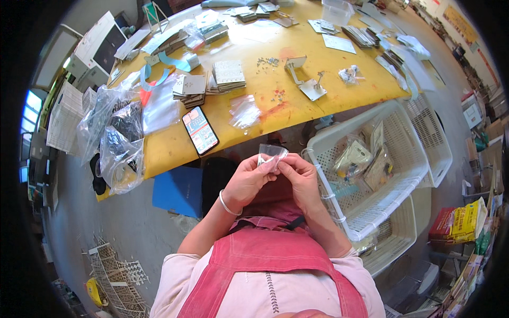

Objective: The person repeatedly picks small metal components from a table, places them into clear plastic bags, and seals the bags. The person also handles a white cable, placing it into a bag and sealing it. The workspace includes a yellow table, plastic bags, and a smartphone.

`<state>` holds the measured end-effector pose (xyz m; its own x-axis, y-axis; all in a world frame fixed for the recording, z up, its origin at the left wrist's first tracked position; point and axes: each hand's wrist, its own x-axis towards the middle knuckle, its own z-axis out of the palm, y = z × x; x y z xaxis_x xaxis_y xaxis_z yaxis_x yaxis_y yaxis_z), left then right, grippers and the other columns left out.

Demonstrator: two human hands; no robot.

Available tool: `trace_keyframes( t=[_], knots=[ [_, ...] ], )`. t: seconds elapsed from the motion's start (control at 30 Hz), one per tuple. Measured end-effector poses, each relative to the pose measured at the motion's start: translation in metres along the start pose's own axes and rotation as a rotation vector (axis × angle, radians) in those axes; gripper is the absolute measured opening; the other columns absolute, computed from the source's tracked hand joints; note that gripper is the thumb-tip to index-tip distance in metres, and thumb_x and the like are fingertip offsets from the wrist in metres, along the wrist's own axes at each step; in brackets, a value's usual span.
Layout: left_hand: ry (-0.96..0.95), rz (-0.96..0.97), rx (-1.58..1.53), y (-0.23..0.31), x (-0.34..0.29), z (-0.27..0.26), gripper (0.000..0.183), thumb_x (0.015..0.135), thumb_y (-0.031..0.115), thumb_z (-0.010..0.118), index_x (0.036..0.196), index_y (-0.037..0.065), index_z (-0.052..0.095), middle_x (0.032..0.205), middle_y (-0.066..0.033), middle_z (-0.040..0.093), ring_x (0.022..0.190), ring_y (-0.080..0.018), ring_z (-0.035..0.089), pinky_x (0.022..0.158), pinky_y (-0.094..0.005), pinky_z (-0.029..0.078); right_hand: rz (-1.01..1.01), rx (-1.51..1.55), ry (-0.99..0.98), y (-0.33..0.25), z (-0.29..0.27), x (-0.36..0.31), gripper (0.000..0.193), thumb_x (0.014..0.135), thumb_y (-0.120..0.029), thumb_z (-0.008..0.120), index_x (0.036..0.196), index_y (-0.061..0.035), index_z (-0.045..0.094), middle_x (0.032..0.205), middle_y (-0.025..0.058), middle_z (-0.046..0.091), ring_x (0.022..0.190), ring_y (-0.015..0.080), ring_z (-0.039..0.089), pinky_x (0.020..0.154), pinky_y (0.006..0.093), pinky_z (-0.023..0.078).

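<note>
Head view, left hand (247, 181), right hand (300, 177), each grip pinching one clear bag (271, 151), one phone (200, 131), one yellow table (260, 85).

Here's my bag (268, 150): thin, glossy clear plastic. My apron (275, 250) is matt cloth, the tabletop (339, 93) smooth and shiny.

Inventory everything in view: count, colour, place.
Table: one, yellow, ahead
Small bag: one, clear, held at centre
Phone: one, black, near table edge
Flat bags: several, clear, beside phone
Loose parts: many, grey, table middle
Fixture: one, metallic, table right
Stacked plates: several, pale, across table
Plastic bags: several, clear, table left
Baskets: three visible, white, right
Bagged parts: several, mixed, top basket
Flat object: one, blue, below table
Sack: one, yellow and red, right
Clutter: uncountable, mixed, edges
Apron: one, red, torso
Left hand: one, bare, centre
Right hand: one, bare, centre
</note>
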<state>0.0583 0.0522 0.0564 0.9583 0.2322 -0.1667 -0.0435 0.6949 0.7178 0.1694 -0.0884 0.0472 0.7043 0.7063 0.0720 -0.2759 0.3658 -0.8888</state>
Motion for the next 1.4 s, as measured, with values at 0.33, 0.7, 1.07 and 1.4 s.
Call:
trace_keyframes(
  t=[0.33,0.7,1.07,1.4],
  knots=[
    [0.159,-0.048,-0.026,-0.044,-0.061,0.024,0.024,0.112,0.029,0.060,0.115,0.007,0.068,0.106,-0.0022,0.071,0.093,-0.0105,0.066,0.083,-0.0274,0.054,0.000,-0.148,0.130,0.005,-0.004,-0.073,0.007,0.104,-0.009,0.071,0.103,-0.0017,0.071,0.092,-0.0006,0.071,0.083,0.0048,0.063,0.077,0.0225,0.051],
    [0.277,0.194,0.060,-0.059,-0.076,0.010,0.051,0.114,0.052,0.049,0.121,0.004,0.067,0.105,-0.0057,0.071,0.092,-0.0132,0.067,0.086,-0.0291,0.052,0.166,-0.164,0.010,0.022,-0.010,-0.102,0.012,0.102,-0.012,0.075,0.098,-0.0021,0.071,0.084,-0.0020,0.069,0.075,0.0050,0.060,0.069,0.0227,0.048],
    [0.116,0.540,1.142,-0.071,-0.076,0.019,0.017,0.100,0.000,0.067,0.116,-0.002,0.064,0.102,-0.0085,0.065,0.089,-0.0142,0.062,0.079,-0.0272,0.052,0.060,-0.393,0.201,0.054,-0.025,-0.122,0.009,0.099,-0.009,0.071,0.097,-0.0007,0.071,0.087,0.0020,0.071,0.081,0.0083,0.064,0.071,0.0271,0.053],
    [-0.016,0.070,0.682,-0.095,-0.065,-0.010,0.016,0.108,0.015,0.067,0.105,-0.001,0.070,0.090,-0.0003,0.070,0.077,-0.0049,0.061,0.069,-0.0214,0.048,-0.121,-0.645,0.226,0.058,-0.012,-0.137,0.016,0.096,-0.010,0.071,0.087,-0.0023,0.060,0.077,0.0109,0.063,0.070,0.0199,0.062,0.064,0.0371,0.049]
  ],
)
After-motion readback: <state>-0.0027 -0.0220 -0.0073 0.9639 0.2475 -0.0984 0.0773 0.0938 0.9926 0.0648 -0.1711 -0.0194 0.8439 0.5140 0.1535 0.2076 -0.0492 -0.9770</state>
